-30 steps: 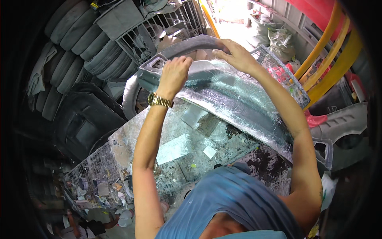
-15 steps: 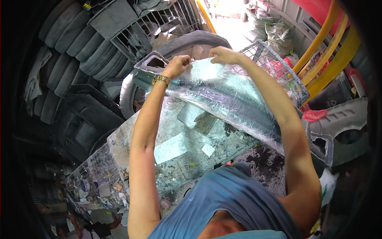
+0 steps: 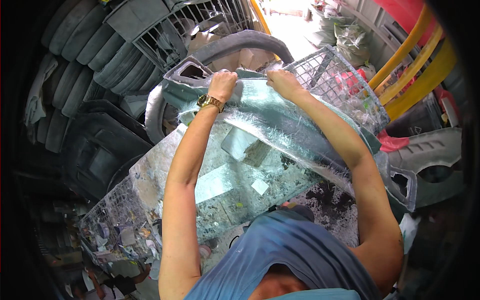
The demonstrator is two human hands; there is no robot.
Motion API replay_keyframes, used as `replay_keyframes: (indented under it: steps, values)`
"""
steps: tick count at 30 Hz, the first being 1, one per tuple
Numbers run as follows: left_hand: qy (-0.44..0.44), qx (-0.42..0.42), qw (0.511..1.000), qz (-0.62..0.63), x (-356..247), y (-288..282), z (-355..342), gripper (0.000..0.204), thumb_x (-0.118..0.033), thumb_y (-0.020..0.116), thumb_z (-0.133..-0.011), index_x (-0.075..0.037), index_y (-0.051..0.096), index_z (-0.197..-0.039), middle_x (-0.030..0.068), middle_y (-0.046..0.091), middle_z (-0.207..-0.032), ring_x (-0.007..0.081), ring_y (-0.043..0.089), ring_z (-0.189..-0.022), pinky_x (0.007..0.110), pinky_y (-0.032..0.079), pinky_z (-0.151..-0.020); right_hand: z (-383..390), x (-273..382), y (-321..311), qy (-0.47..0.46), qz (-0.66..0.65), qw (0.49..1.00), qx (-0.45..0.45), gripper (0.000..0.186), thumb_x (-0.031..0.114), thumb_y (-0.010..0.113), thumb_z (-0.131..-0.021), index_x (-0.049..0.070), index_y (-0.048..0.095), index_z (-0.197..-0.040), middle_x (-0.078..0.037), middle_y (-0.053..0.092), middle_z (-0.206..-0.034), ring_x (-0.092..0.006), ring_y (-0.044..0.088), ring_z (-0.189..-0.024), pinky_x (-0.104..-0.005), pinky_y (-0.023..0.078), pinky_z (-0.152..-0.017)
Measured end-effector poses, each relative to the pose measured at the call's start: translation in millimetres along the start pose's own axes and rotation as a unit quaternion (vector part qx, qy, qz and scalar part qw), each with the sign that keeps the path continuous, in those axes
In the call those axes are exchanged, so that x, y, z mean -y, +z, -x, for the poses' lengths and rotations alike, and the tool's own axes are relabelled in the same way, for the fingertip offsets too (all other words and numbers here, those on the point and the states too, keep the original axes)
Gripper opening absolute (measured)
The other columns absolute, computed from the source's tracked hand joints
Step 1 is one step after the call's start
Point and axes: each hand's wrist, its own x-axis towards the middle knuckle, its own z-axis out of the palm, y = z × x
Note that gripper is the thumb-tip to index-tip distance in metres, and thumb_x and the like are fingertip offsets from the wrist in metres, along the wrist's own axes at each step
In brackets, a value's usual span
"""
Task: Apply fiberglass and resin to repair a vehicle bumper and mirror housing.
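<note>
A long, curved greenish-grey moulded part (image 3: 295, 122) lies across a work table (image 3: 200, 220), with frayed white glass fibres along its near edge. A pale sheet of fibreglass mat (image 3: 252, 89) lies on its far upper face between my hands. My left hand (image 3: 223, 85), with a gold watch on the wrist, is closed at the sheet's left end. My right hand (image 3: 283, 82) is closed at its right end. Both sets of fingers are partly hidden at the far rim. Nearer me on the table are a white mat piece (image 3: 215, 183) and a small white square (image 3: 259, 187).
A flat pale piece with a brown scrap (image 3: 256, 152) lies under the moulded part's near edge. Beyond the part are a grey curved frame (image 3: 235, 42) and a wire-mesh crate (image 3: 320, 75). Stacked dark curved parts (image 3: 120, 65) stand left. Yellow curved tubes (image 3: 415, 75) rise at right.
The mat sheet, held up between my hands before, now lies down against the moulded part. My hands have turned over at its far edge, and the right has shifted slightly right.
</note>
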Motion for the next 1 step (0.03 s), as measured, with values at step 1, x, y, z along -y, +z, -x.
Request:
replay_keyframes:
  steps: [1]
  values:
    - [-0.012, 0.01, 1.0, -0.005, -0.1, 0.3, -0.5, 0.007, -0.013, 0.062, -0.076, -0.007, 0.065, -0.078, 0.012, 0.067, -0.08, 0.0276, 0.065, -0.084, 0.038, 0.051, -0.073, -1.5, -1.6, -1.7, 0.033, -0.006, 0.999, 0.03, 0.029, 0.016, 0.062, -0.08, 0.001, 0.058, -0.105, -0.02, 0.064, -0.102, -0.0321, 0.061, -0.102, -0.0418, 0.048, -0.085]
